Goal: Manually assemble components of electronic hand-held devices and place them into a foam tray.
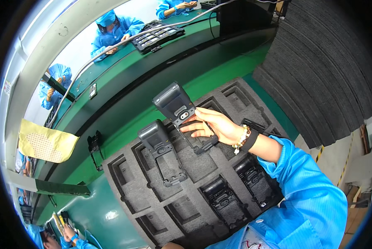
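Observation:
My right hand (219,126) grips a black plastic device housing (174,99) by its side, thumb on top and fingers beneath. The housing has a solid block at its upper end and an open rectangular frame below; it is held tilted above a dark grey foam tray (130,193). Just left of it, a similar housing (153,137) lies across the tray's pockets. Two more black housings (220,195) sit in pockets nearer to me. At the lower edge only a sliver of skin shows, perhaps my left hand (172,246); its fingers are hidden.
Tall stacks of dark foam sheets (318,70) stand at the right. Beyond the tray runs a green bench, where co-workers in blue sit near a black parts tray (157,35). Another black frame (95,149) lies at the left, near a hanging yellow sheet (47,141).

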Available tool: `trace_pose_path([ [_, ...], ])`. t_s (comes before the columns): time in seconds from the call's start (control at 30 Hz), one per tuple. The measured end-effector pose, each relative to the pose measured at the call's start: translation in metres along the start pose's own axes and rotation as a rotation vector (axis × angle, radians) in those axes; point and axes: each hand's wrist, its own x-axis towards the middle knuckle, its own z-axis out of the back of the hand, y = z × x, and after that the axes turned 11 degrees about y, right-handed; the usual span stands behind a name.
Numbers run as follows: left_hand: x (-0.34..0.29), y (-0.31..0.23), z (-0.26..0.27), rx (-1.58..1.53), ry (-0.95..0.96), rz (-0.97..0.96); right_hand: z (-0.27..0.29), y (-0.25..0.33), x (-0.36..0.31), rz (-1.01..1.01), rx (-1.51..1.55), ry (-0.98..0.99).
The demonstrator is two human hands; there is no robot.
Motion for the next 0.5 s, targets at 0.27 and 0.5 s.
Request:
trace_pose_path([
  [0.27, 0.049, -0.009, 0.021, -0.4, 0.606, 1.432, 0.009, 0.005, -0.005, 0.014, -0.008, -0.02],
  [0.5, -0.057, 0.059, 0.123, 0.729, 1.542, 1.35, 0.007, 0.001, -0.003, 0.01, -0.024, -0.028],
])
